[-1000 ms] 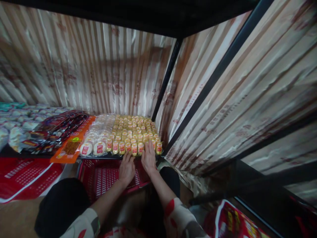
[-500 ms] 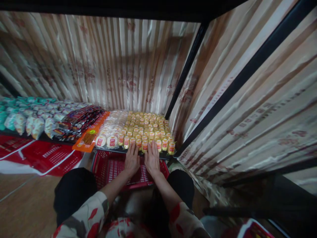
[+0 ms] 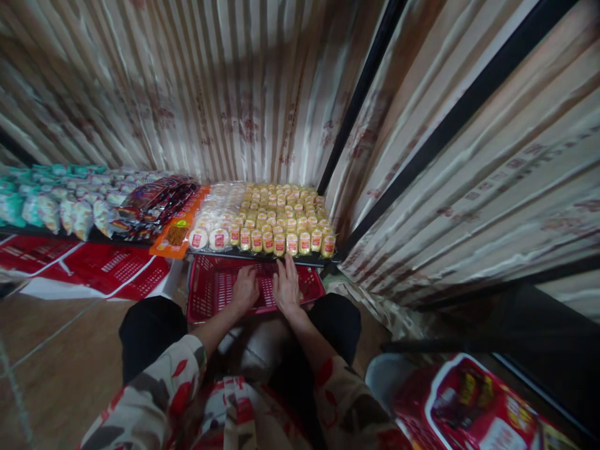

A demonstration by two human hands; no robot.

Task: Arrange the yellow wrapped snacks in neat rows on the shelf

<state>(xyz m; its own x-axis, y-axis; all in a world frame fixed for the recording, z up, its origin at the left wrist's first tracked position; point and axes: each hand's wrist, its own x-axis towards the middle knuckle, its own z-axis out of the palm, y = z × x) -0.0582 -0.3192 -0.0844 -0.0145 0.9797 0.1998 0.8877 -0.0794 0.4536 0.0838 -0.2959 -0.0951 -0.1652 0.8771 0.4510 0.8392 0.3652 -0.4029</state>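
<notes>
Rows of small yellow wrapped cakes [image 3: 291,242] with red-and-white labels stand on the black shelf [image 3: 262,255], several deep. My right hand [image 3: 287,286] is just in front of the shelf edge, fingers stretched toward the front row, with nothing in it. Over the red basket [image 3: 206,294] below the shelf, my left hand [image 3: 245,289] has its fingers bent and holds nothing that I can see. Whether the right fingertips touch the shelf edge I cannot tell. Left of the yellow cakes are white round wrapped cakes [image 3: 219,239].
An orange snack packet [image 3: 173,240] overhangs the shelf edge beside dark packets [image 3: 154,206] and white-and-green bags [image 3: 40,209]. Red cartons or bags [image 3: 112,269] lie under the left side. Black posts [image 3: 359,94] and a striped curtain [image 3: 234,94] enclose the shelf. A red package [image 3: 482,406] is at lower right.
Both hands have drawn back from the front row of yellow cakes toward me, the left one farther, its fingers now bent. The view has tilted down, showing more of the red package at lower right.
</notes>
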